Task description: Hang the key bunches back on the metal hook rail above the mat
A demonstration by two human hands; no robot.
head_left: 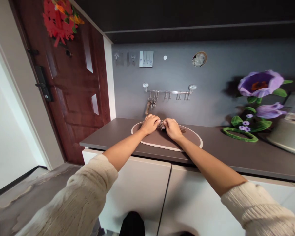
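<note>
Both hands meet over an oval brown mat (159, 141) with a pale rim on the counter. My left hand (150, 124) is closed, its fingertips pinching one side of a small bunch of metal keys (161, 125). From the other side my right hand (172, 128) is closed on the same bunch. The fingers hide most of the keys and their ring. A brown strip-like piece (183, 130) shows on the mat just beyond my right hand. Behind, more keys (153, 103) with a brown tag (147, 107) hang from the hook rail.
A clear hook rail (168, 92) is fixed to the grey wall. Purple fabric flowers (260, 85) and a pale rounded object (288, 134) stand at right. A switch panel (146, 59) is above. The dark red door (76, 88) is at left; white cabinets (137, 183) lie below.
</note>
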